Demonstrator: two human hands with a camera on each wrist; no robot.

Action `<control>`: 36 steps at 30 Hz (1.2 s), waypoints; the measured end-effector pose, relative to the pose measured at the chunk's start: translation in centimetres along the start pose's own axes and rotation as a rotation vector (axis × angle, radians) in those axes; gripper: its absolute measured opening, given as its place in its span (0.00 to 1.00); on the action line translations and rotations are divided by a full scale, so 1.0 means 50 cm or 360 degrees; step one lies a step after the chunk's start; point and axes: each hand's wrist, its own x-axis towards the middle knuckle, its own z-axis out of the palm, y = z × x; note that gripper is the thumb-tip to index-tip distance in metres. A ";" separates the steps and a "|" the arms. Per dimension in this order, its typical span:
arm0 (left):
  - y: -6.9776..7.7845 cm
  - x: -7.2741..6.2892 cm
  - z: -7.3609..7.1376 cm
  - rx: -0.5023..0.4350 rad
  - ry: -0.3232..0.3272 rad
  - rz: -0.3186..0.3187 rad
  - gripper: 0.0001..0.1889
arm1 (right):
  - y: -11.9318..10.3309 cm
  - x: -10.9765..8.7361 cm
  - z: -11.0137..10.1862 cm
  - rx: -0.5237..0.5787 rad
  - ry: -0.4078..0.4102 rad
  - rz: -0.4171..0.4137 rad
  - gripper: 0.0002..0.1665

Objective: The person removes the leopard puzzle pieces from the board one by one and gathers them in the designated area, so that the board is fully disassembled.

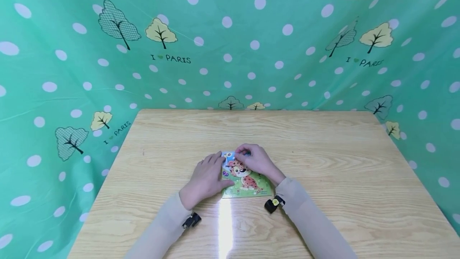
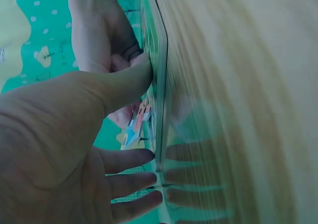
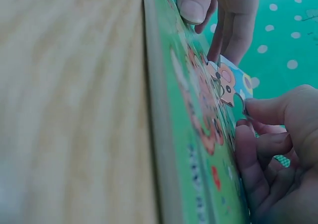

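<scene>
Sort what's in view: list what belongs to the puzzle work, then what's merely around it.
Part of the job:
Thin, flat green puzzle board with a spotted animal picture
Small, flat blue and orange puzzle piece, tilted up in the right hand
Left hand, at the board's edge

Merely around:
Pale woodgrain table
Green, dotted cloth behind
Black devices at both wrists
</scene>
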 end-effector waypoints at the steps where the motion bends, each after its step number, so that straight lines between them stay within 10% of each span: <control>1: 0.001 -0.003 -0.001 0.0033 0.0000 0.0014 0.51 | 0.000 -0.001 0.001 0.0012 0.0009 -0.0004 0.09; 36: 0.008 -0.044 0.008 0.0079 -0.0039 0.0216 0.46 | 0.011 -0.012 -0.024 0.0319 0.0093 0.0171 0.12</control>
